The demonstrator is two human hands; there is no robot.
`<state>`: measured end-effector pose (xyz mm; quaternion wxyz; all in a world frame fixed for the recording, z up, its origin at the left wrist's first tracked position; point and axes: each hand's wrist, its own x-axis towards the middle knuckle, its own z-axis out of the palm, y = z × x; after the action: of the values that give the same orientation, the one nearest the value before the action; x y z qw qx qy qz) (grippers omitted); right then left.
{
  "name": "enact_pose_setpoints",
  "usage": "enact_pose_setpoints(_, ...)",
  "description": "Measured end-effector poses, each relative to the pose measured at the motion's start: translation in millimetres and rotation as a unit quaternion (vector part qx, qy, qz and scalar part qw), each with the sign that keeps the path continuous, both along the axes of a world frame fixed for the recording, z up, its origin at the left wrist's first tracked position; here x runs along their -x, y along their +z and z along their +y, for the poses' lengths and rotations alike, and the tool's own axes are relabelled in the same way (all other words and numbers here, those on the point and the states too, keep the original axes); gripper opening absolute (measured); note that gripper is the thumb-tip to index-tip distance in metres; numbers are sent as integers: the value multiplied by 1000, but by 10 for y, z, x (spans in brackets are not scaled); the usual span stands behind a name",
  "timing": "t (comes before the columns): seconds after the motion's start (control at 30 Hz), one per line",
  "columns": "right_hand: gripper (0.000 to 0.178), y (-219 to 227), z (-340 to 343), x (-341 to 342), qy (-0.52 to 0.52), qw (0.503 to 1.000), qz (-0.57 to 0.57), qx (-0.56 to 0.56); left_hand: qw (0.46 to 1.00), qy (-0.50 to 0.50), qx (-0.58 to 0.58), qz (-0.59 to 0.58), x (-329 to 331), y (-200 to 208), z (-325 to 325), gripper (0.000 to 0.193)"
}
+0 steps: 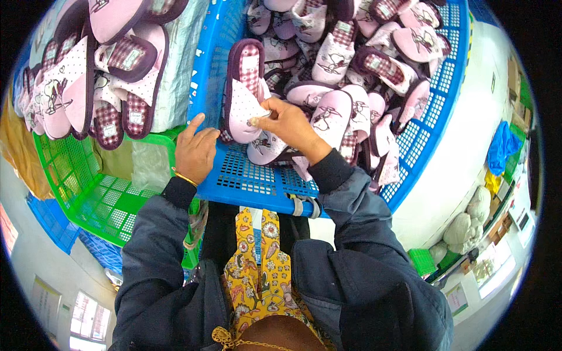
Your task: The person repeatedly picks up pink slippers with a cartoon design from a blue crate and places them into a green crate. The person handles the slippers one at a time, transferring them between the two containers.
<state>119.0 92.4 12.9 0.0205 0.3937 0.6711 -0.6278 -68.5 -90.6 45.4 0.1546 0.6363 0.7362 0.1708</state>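
My right hand is closed on a pink slipper, pinching the edge of its dotted upper with thumb and fingers. The slipper has a dark maroon rim and a checked insole, and its toe points toward me. Many similar slippers lie heaped in the blue plastic basket around and beyond it. My left hand is at the basket's left edge, its index finger stretched out and the others loosely bent. Nothing shows in that hand, and it is apart from the slipper.
Left of the blue basket, more pink slippers are piled beside a pale plastic sheet. Under them stands a green plastic crate with a clear bag inside. At far right are white sacks and a blue bag.
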Motion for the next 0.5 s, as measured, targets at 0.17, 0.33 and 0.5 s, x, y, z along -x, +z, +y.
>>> enact_pose_setpoints(0.17,46,373,-371,-261,-91,964,48,246,1000,-9,-5,24,-19,-5,12,23)
enact_pose_setpoints(0.33,25,865,-655,-477,-266,856,134,423,999,-21,-1,43,-2,-91,-36,25)
enact_pose_setpoints(0.5,18,1555,-890,-685,-448,708,245,487,998,-12,-15,63,-42,-80,-49,23)
